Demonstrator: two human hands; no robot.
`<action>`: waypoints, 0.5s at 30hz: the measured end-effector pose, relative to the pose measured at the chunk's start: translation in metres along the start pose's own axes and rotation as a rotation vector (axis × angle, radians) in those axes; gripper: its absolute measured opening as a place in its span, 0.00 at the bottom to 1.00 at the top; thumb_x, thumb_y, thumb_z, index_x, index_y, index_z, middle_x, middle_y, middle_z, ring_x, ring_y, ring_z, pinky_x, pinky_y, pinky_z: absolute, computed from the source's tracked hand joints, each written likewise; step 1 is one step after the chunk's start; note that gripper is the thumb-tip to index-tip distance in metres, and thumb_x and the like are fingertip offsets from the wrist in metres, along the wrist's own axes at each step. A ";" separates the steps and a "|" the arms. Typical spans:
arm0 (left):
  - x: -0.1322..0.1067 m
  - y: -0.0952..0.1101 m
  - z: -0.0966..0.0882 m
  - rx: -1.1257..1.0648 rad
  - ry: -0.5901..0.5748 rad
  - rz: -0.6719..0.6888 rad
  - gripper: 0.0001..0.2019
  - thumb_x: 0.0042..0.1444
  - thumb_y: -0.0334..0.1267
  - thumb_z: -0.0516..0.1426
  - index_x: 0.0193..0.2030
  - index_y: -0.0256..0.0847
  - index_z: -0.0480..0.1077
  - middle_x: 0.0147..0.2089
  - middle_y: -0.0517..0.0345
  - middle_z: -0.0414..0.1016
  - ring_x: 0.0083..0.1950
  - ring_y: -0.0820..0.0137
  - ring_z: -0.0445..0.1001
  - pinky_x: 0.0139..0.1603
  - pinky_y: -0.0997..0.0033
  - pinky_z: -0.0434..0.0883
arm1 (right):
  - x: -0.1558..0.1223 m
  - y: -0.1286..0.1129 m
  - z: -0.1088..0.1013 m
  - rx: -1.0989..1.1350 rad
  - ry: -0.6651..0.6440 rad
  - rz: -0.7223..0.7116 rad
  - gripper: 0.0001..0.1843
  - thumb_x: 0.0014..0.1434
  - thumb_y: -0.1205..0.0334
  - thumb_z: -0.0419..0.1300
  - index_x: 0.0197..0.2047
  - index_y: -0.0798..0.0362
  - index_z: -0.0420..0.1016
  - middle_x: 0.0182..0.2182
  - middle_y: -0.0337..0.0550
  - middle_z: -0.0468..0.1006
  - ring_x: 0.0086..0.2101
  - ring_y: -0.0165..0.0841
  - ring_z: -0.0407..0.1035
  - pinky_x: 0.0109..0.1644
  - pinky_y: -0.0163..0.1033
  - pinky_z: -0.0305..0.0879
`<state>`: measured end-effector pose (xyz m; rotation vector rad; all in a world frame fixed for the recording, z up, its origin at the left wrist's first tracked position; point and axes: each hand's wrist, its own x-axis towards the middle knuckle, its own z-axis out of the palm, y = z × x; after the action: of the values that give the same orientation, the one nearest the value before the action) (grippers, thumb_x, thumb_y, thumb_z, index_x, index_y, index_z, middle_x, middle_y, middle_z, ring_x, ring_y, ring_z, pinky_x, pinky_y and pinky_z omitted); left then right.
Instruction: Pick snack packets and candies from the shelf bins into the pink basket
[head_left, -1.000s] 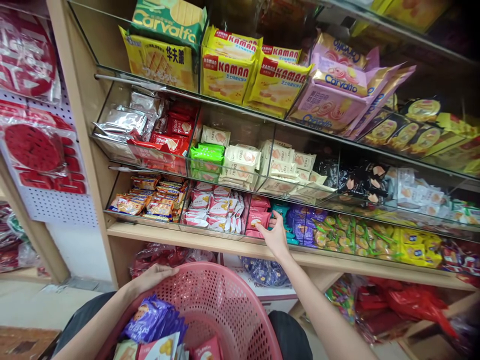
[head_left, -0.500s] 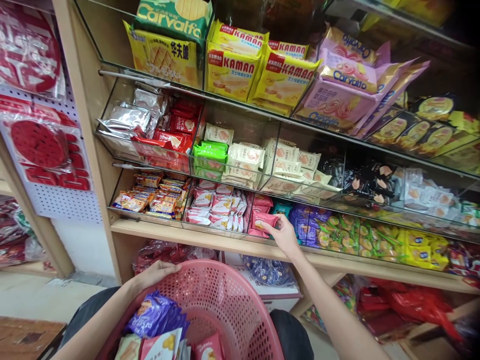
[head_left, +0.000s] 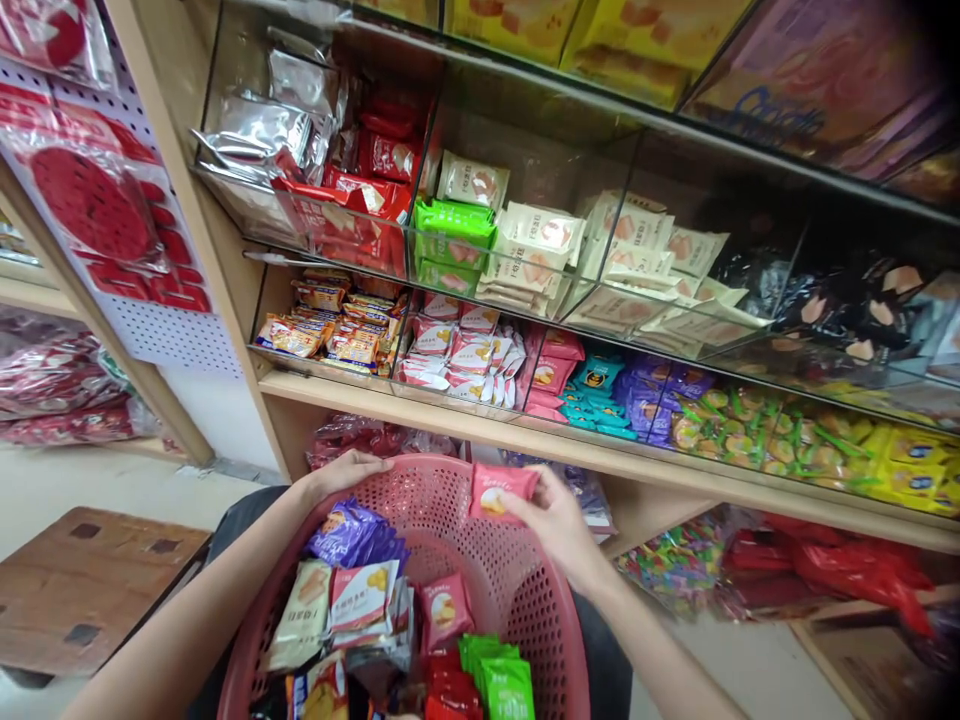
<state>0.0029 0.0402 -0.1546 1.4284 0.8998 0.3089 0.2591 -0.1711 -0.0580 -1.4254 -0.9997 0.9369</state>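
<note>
My right hand is closed on a small pink snack packet and holds it over the far rim of a pink perforated basket. My left hand grips the basket's far left rim. Inside the basket lie purple packets, a white and red packet, a small red one and green ones. More pink packets sit in the shelf bin just above.
Glass-fronted shelf bins hold orange, white and pink, teal, purple and green and yellow snacks. A wooden shelf edge runs in front. A wooden stool stands at the lower left.
My right hand took a pink packet out of the shelf bin and brought it down over the basket. The view tilted downward. My left hand stayed on the basket rim.
</note>
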 end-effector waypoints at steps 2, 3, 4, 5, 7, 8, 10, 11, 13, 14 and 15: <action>0.000 0.000 0.000 -0.001 -0.004 -0.002 0.24 0.42 0.57 0.62 0.34 0.35 0.77 0.32 0.55 0.79 0.34 0.65 0.73 0.38 0.68 0.67 | -0.009 0.030 0.014 0.056 -0.119 0.127 0.23 0.42 0.49 0.69 0.37 0.51 0.68 0.37 0.43 0.78 0.39 0.38 0.73 0.46 0.45 0.69; 0.000 0.000 0.000 -0.001 -0.005 -0.003 0.24 0.42 0.57 0.62 0.34 0.35 0.77 0.31 0.55 0.79 0.34 0.65 0.74 0.38 0.68 0.67 | -0.013 0.044 0.019 0.067 -0.163 0.185 0.24 0.41 0.48 0.69 0.37 0.51 0.68 0.37 0.42 0.79 0.39 0.38 0.73 0.46 0.45 0.68; -0.001 0.000 0.000 0.001 -0.004 -0.003 0.24 0.42 0.57 0.62 0.35 0.34 0.77 0.31 0.55 0.79 0.34 0.64 0.74 0.39 0.68 0.67 | -0.015 0.057 0.022 0.069 -0.195 0.238 0.24 0.40 0.48 0.69 0.36 0.52 0.68 0.36 0.42 0.78 0.39 0.38 0.73 0.46 0.44 0.68; -0.001 0.000 0.000 0.003 -0.002 -0.002 0.25 0.42 0.57 0.63 0.35 0.34 0.77 0.31 0.55 0.79 0.34 0.64 0.74 0.39 0.68 0.67 | -0.017 0.067 0.024 0.066 -0.214 0.283 0.24 0.39 0.48 0.70 0.35 0.52 0.68 0.35 0.41 0.78 0.38 0.38 0.73 0.45 0.44 0.68; -0.002 0.000 -0.001 0.007 0.005 0.000 0.25 0.41 0.57 0.63 0.35 0.34 0.77 0.32 0.55 0.79 0.35 0.64 0.74 0.39 0.68 0.67 | -0.021 0.082 0.026 0.050 -0.228 0.341 0.24 0.38 0.47 0.70 0.33 0.52 0.67 0.32 0.39 0.77 0.35 0.35 0.73 0.43 0.41 0.67; -0.002 0.000 -0.002 0.008 0.008 0.000 0.25 0.41 0.57 0.63 0.35 0.34 0.77 0.32 0.55 0.79 0.36 0.63 0.74 0.39 0.68 0.67 | -0.022 0.087 0.026 0.044 -0.228 0.358 0.24 0.38 0.47 0.70 0.31 0.52 0.66 0.31 0.37 0.77 0.34 0.34 0.72 0.41 0.40 0.67; -0.001 -0.001 -0.002 0.008 0.011 -0.001 0.25 0.41 0.57 0.63 0.35 0.34 0.77 0.32 0.55 0.79 0.36 0.63 0.73 0.39 0.68 0.67 | -0.024 0.093 0.027 0.027 -0.231 0.380 0.24 0.36 0.47 0.70 0.29 0.52 0.65 0.27 0.35 0.75 0.31 0.32 0.71 0.38 0.38 0.66; 0.000 -0.002 -0.003 0.007 0.012 -0.003 0.25 0.41 0.57 0.63 0.35 0.34 0.77 0.31 0.55 0.79 0.35 0.63 0.73 0.39 0.68 0.67 | -0.024 0.095 0.028 0.020 -0.237 0.392 0.25 0.35 0.47 0.71 0.28 0.52 0.65 0.26 0.34 0.74 0.30 0.32 0.71 0.37 0.38 0.65; 0.001 -0.003 -0.003 0.003 0.009 -0.006 0.24 0.42 0.57 0.63 0.34 0.34 0.77 0.31 0.55 0.79 0.35 0.64 0.74 0.39 0.68 0.67 | -0.026 0.099 0.030 0.018 -0.262 0.416 0.26 0.33 0.47 0.71 0.29 0.52 0.65 0.26 0.33 0.74 0.30 0.31 0.70 0.37 0.37 0.65; 0.001 -0.003 -0.003 0.000 0.007 -0.008 0.24 0.42 0.56 0.63 0.34 0.35 0.77 0.32 0.55 0.79 0.34 0.64 0.74 0.39 0.68 0.67 | -0.026 0.100 0.032 0.022 -0.280 0.428 0.26 0.32 0.47 0.72 0.29 0.52 0.65 0.27 0.34 0.75 0.30 0.31 0.70 0.37 0.38 0.65; 0.001 -0.002 -0.002 -0.003 0.005 -0.008 0.23 0.43 0.56 0.63 0.34 0.35 0.77 0.32 0.56 0.79 0.34 0.65 0.74 0.40 0.69 0.67 | -0.027 0.102 0.033 0.028 -0.299 0.438 0.27 0.32 0.47 0.72 0.30 0.52 0.66 0.27 0.34 0.75 0.30 0.31 0.71 0.37 0.38 0.65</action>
<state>0.0013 0.0423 -0.1571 1.4213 0.9080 0.3079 0.2266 -0.1896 -0.1623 -1.5404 -0.8970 1.5131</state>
